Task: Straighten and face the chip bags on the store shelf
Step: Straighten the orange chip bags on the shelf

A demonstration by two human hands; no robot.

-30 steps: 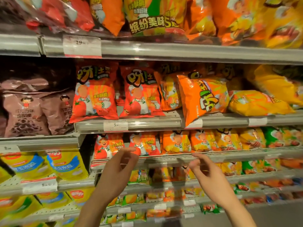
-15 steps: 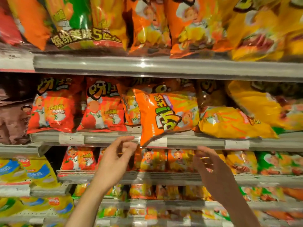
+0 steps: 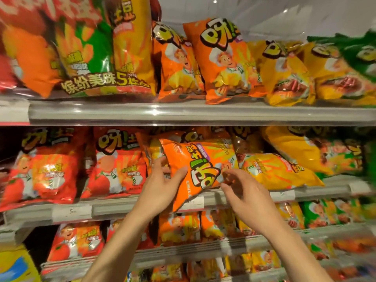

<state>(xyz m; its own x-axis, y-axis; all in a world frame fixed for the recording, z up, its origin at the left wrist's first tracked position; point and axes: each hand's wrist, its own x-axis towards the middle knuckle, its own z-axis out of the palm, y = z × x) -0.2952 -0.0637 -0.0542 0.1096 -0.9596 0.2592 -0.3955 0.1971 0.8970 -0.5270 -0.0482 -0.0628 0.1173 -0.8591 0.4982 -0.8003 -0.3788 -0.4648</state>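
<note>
Since a second ago I have raised both hands to the tipped orange bag [image 3: 200,169] overhanging the middle shelf lip [image 3: 122,207], so straightening has begun. Left hand [image 3: 160,188], at its 8 o'clock, presses with spread fingers; right hand [image 3: 244,192], at 4 o'clock, hovers spread. Glossy, crinkled, pillow-shaped film.

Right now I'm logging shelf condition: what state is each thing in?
Tipped orange chip bag: sideways, corner overhanging shelf edge.
Red chip bags: upright, facing out.
Yellow chip bag: lying flat.
Left hand: touching orange bag's edge.
Right hand: open beside it.
</note>
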